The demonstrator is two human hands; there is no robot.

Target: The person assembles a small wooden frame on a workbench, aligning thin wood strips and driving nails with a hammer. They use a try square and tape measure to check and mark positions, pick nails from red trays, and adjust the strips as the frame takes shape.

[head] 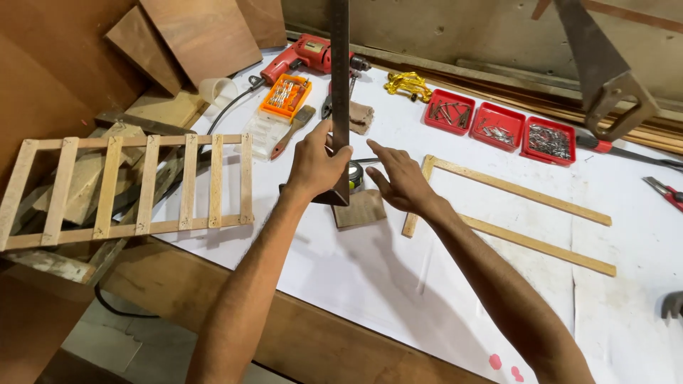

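Note:
My left hand grips a long dark metal square that stands upright, its foot over a small wooden block on the white table sheet. My right hand hovers open just right of it, fingers pointing toward a tape measure behind the square. A U-shaped frame of thin wooden strips lies right of my right hand.
A slatted wooden frame hangs over the table's left edge. At the back lie a red drill, an orange bit case, a brush, yellow clamps and three red trays of screws. A handsaw stands at the right.

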